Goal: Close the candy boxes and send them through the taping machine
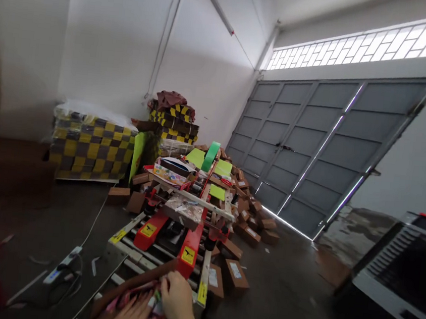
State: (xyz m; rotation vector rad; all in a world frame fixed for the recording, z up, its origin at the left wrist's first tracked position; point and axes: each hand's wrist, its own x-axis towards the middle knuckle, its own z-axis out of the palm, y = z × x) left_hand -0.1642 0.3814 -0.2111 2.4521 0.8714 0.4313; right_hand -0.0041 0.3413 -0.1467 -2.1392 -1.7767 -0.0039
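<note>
Head view: near carton (129,286) open, pink goods (118,300) in, closing undone; left hand (130,317) open on goods, right hand (178,298) curled at them, grip unclear; shut boxes (237,275) right of roller conveyor (118,237).

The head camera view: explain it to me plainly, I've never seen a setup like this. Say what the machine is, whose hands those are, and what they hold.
There is no robot here. The single picture comes from a camera on a person's head, so the left hand and right hand are the wearer's own.

Both are at an open brown box by the near end of a roller conveyor. The left lies spread over pink, colourful contents; the right curls beside it, though whether it grips anything is unclear.

Beyond stands a red machine, probably a box sealer, with a green roll on top. Many brown cartons lie on the floor.
</note>
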